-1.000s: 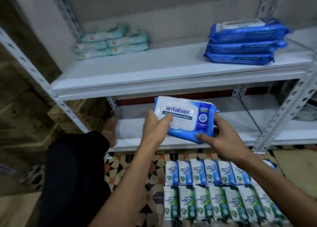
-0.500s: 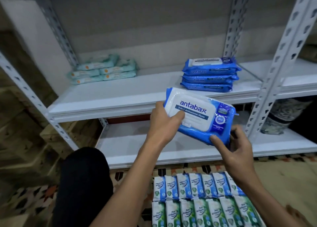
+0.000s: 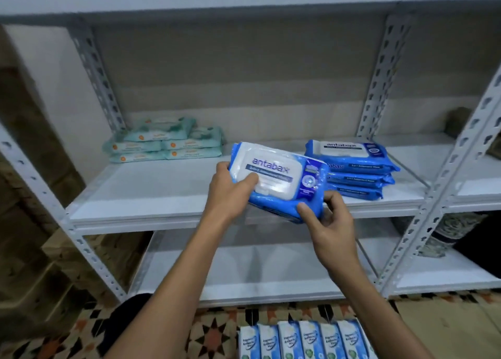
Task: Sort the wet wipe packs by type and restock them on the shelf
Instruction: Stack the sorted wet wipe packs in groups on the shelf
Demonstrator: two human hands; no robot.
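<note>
Both bare forearms are reaching forward and up from the bottom edge. Left hand (image 3: 230,193) is gripping the left end of the blue-and-white plastic wipe pack (image 3: 276,178), thumb lying on top. Right hand (image 3: 332,223) is pinching its lower right corner, fingers apparently curling underneath.

Shop stockroom: slotted-angle metal shelving (image 3: 103,76), stacked wet wipe packs (image 3: 355,169), patterned floor (image 3: 211,331).
</note>
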